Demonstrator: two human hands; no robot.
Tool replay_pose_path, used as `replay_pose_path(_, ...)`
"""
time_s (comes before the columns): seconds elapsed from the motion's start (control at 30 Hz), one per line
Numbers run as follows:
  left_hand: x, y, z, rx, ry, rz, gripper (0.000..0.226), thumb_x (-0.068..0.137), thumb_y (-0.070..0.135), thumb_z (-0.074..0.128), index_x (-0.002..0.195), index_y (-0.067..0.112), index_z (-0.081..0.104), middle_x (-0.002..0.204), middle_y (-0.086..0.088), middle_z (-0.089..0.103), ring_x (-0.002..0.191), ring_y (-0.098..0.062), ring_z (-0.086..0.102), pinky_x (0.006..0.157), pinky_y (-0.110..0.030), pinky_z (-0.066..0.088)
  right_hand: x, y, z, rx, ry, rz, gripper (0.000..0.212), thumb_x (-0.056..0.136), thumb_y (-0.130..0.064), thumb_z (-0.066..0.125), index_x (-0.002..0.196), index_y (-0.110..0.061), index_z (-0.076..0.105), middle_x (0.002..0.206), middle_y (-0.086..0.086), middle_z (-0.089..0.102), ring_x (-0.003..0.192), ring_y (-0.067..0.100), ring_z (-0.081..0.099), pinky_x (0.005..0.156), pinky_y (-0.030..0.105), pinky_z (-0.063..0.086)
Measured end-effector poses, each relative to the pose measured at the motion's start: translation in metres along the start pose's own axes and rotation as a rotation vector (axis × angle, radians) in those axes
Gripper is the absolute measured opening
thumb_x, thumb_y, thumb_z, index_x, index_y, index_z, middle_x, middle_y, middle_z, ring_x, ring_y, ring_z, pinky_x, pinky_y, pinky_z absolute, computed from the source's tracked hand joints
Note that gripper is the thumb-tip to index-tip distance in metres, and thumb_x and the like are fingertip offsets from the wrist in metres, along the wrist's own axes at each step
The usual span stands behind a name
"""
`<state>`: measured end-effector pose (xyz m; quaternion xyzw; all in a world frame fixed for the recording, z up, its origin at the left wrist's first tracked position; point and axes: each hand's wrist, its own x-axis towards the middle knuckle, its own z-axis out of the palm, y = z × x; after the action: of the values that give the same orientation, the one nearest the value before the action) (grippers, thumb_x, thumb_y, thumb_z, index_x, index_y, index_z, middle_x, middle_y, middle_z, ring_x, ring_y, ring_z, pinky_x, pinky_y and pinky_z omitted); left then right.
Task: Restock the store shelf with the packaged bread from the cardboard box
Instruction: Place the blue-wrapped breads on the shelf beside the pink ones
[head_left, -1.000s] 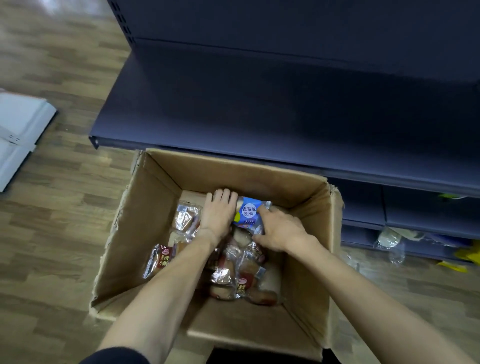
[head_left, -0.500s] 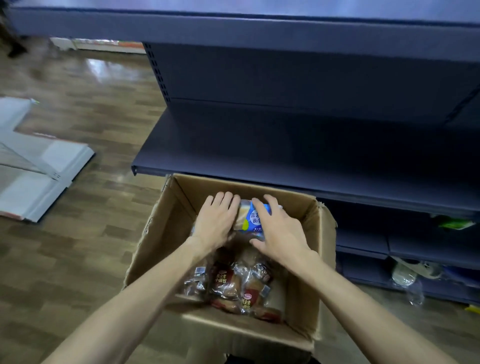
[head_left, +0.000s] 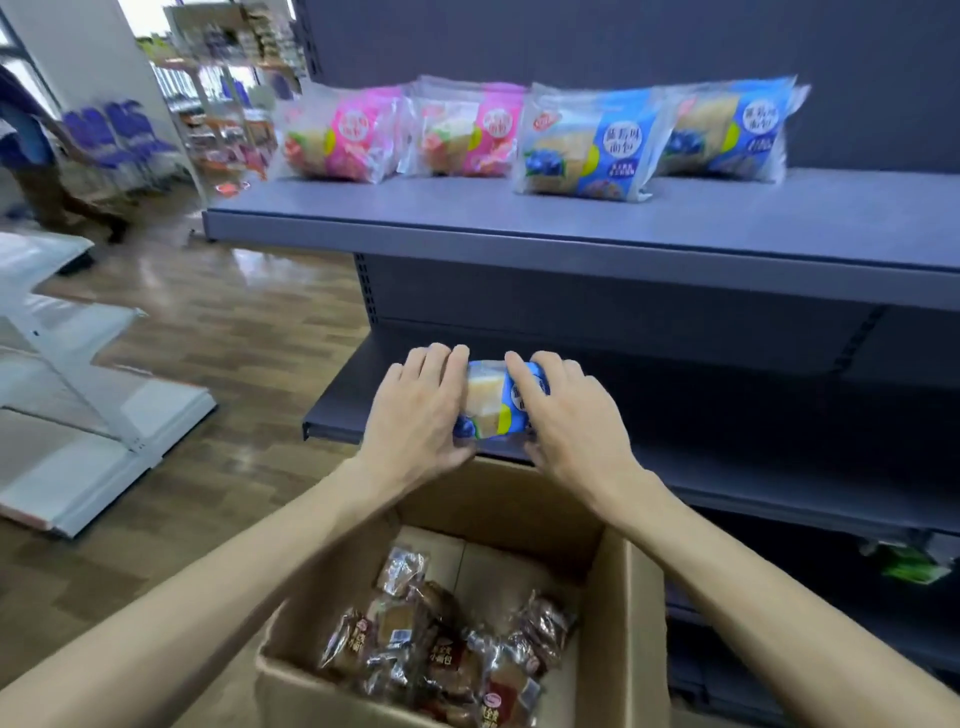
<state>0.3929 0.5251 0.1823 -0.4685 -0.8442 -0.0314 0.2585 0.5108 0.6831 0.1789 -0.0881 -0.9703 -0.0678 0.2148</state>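
Since the earlier frame both hands have lifted the blue pack out of the box, and the view has tipped up to take in the stocked shelf.

The left hand (head_left: 415, 410) and right hand (head_left: 571, 415) clasp the blue pack (head_left: 493, 402) between them, palms facing inward, fingers curled over its top edge and thumbs low on its near end. The pack is in the air above the far rim of the box (head_left: 631, 623), in front of the dark lower shelf (head_left: 779, 483). Its long axis runs away from the person, its printed face upward between the hands. In the box lie brown bread packs (head_left: 447, 660). On the upper shelf (head_left: 571, 228) stand two pink packs (head_left: 405, 132) and two blue ones (head_left: 660, 137), faces forward.
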Motion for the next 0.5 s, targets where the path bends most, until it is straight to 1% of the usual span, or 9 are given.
replay_pose_path(0.1, 0.021, -0.012, -0.034, 0.031, 0.102, 0.024, 0.098, 0.056, 0.049, 0.075, 0.135, 0.004, 0.038, 0.119, -0.015, 0.051, 0.106, -0.033, 0.050, 0.080, -0.044, 0.048, 0.016, 0.011, -0.031, 0.002, 0.103, -0.014, 0.098, 0.052, -0.030, 0.089, 0.139, -0.009, 0.051, 0.115, 0.015, 0.057, 0.082, 0.030, 0.057, 0.058, 0.036, 0.047)
replay_pose_path(0.17, 0.033, -0.018, -0.056, 0.030, 0.167, 0.036, 0.104, 0.051, 0.045, 0.078, 0.137, 0.004, 0.038, 0.123, -0.015, 0.051, 0.110, -0.035, 0.049, 0.081, -0.046, 0.048, 0.026, 0.021, -0.053, 0.014, 0.168, -0.017, 0.093, 0.053, -0.027, 0.085, 0.138, -0.010, 0.051, 0.116, 0.015, 0.056, 0.084, 0.032, 0.056, 0.059, 0.037, 0.049)
replay_pose_path(0.3, 0.059, -0.023, -0.094, -0.002, 0.250, 0.028, 0.111, 0.053, 0.053, 0.077, 0.145, 0.008, 0.033, 0.134, -0.014, 0.044, 0.123, -0.034, 0.043, 0.086, -0.047, 0.048, 0.046, 0.050, -0.095, 0.014, 0.204, -0.007, 0.082, 0.059, -0.026, 0.080, 0.135, -0.014, 0.051, 0.118, 0.012, 0.052, 0.090, 0.032, 0.054, 0.058, 0.037, 0.050)
replay_pose_path(0.33, 0.066, -0.022, -0.103, -0.014, 0.263, 0.029, 0.113, 0.054, 0.055, 0.078, 0.147, 0.009, 0.032, 0.136, -0.013, 0.043, 0.125, -0.034, 0.043, 0.088, -0.048, 0.048, 0.050, 0.058, -0.104, 0.003, 0.208, 0.000, 0.081, 0.060, -0.026, 0.079, 0.134, -0.015, 0.050, 0.119, 0.011, 0.052, 0.092, 0.032, 0.054, 0.055, 0.036, 0.049)
replay_pose_path(0.4, 0.083, -0.019, -0.119, -0.038, 0.297, 0.052, 0.116, 0.055, 0.058, 0.079, 0.149, 0.010, 0.030, 0.138, -0.013, 0.042, 0.126, -0.034, 0.041, 0.093, -0.050, 0.047, 0.058, 0.076, -0.122, -0.027, 0.231, 0.020, 0.080, 0.062, -0.026, 0.078, 0.135, -0.016, 0.049, 0.121, 0.010, 0.051, 0.097, 0.031, 0.053, 0.053, 0.030, 0.041)
replay_pose_path(0.43, 0.091, -0.017, -0.126, -0.045, 0.321, 0.066, 0.116, 0.056, 0.058, 0.079, 0.149, 0.010, 0.030, 0.138, -0.013, 0.042, 0.126, -0.033, 0.041, 0.095, -0.049, 0.046, 0.061, 0.085, -0.130, -0.042, 0.244, 0.032, 0.080, 0.063, -0.026, 0.078, 0.136, -0.017, 0.049, 0.121, 0.009, 0.051, 0.099, 0.029, 0.053, 0.053, 0.029, 0.038)
replay_pose_path(0.5, 0.107, -0.012, -0.135, -0.055, 0.367, 0.089, 0.112, 0.059, 0.058, 0.078, 0.149, 0.010, 0.032, 0.138, -0.013, 0.043, 0.125, -0.034, 0.042, 0.100, -0.046, 0.043, 0.066, 0.104, -0.144, -0.076, 0.262, 0.061, 0.079, 0.064, -0.027, 0.079, 0.136, -0.018, 0.048, 0.122, 0.008, 0.050, 0.100, 0.029, 0.051, 0.055, 0.029, 0.036)
